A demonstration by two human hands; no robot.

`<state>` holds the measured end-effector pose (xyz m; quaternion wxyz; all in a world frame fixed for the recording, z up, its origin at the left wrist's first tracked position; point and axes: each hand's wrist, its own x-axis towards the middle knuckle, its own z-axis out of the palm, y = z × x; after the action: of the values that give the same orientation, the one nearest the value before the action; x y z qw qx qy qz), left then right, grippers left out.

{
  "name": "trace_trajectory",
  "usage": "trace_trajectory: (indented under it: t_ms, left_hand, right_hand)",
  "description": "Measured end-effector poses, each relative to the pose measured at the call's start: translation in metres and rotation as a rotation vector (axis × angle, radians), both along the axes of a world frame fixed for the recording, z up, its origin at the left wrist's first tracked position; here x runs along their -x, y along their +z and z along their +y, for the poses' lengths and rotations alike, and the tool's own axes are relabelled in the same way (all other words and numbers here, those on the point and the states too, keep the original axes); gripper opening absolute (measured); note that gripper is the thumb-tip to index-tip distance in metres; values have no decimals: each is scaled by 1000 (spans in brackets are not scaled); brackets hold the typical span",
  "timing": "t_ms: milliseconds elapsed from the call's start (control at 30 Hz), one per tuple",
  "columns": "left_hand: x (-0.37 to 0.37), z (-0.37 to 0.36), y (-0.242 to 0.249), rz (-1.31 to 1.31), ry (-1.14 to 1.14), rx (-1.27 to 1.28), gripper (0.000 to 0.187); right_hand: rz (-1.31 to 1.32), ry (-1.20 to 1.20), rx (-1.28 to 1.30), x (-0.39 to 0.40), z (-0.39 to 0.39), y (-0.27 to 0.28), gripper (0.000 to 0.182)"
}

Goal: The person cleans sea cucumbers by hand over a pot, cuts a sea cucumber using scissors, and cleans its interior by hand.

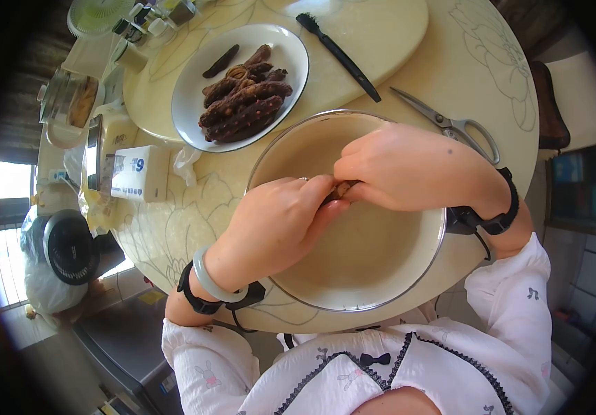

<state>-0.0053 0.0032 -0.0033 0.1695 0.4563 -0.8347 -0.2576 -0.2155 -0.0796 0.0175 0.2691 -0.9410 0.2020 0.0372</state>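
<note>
Fingers [322,185] of the left hand [270,214] and right hand [408,169] are clamped on one brown piece [340,190] over the basin [360,270], its long axis running crosswise and slanting slightly away toward the right, both ends hidden. Beyond the basin, to its left, sits one plate [190,104] with one lone morsel [221,61] and a heap [246,104] too overlapped to count. One brush [343,59] lies past the basin's far rim, and one pair of scissors [447,124] beyond its far right side.
</note>
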Motion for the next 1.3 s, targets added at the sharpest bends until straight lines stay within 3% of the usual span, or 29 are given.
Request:
trace_trajectory:
  t_ms: [200,267,367,600,1000,1200,1300]
  left_hand:
    - [0,-1,10,54,14,-53,17]
    - [-1,-2,11,182,17,-90,12]
    - [-2,-3,14,225,7,-100,11]
    - [-6,-2,8,267,16,-98,14]
    - [-6,-3,11,140,18,-130,34]
    - [-5,-1,7,38,-6,-102,47]
    - [-7,-2,1,29,-81,40,52]
  right_hand:
    - [-195,-1,-19,4,-2,4,22]
    - [-301,31,-47,5,-3,2,15]
    - [-246,38,-101,4,-3,12,22]
    - [-322,79,-172,6,-8,5,16]
    - [-178,17,-117,8,-8,12,23]
    - [-136,14,178,9,0,0,15]
    - [62,-72,90,3,7,0,15]
